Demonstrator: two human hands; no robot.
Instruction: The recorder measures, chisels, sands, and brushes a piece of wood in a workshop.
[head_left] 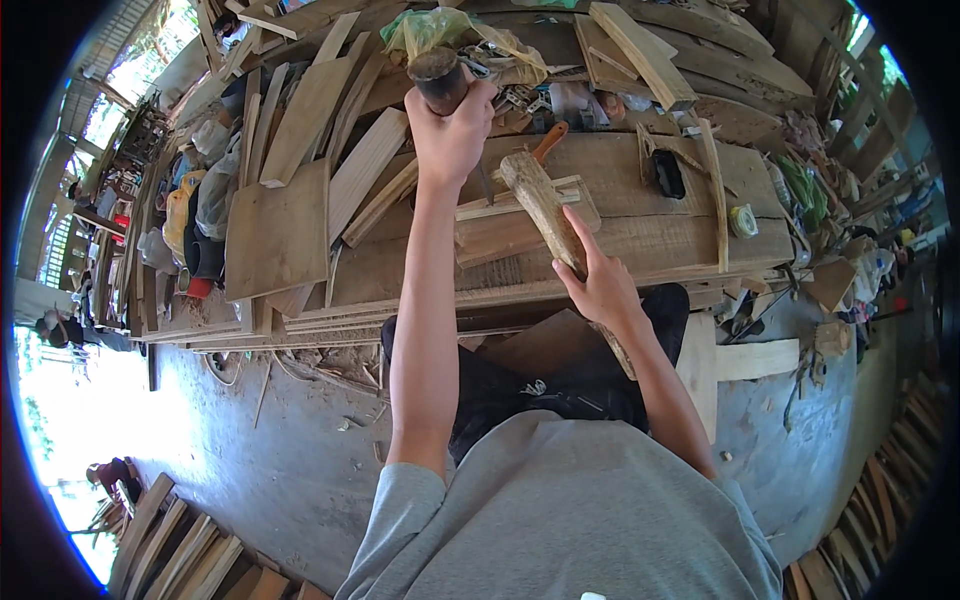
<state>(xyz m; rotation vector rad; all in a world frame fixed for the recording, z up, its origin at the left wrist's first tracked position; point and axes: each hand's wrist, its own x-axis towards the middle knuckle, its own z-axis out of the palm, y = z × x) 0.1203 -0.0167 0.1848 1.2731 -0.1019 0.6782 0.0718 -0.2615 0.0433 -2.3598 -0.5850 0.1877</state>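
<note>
My left hand [452, 130] is wrapped round the thick dark handle of a chisel [440, 85], whose worn butt faces up. Its narrow blade runs down beside a small pale workpiece [520, 225] on the bench; whether the tip touches it I cannot tell. My right hand [603, 280] is closed round a rough wooden club [540, 200], with the index finger stretched along it. The club's thick end lies over the workpiece, and its thin end slants down past my wrist. Just behind the club shows a tool's orange-brown handle [552, 142].
The plank bench [690, 235] carries a black oblong object [667, 173], a tape roll [742, 221] and a narrow wooden strip [714, 190]. Boards [280, 225] lean at the left, with timber and plastic bags [425, 30] behind. Another person [115, 478] is far off at the lower left.
</note>
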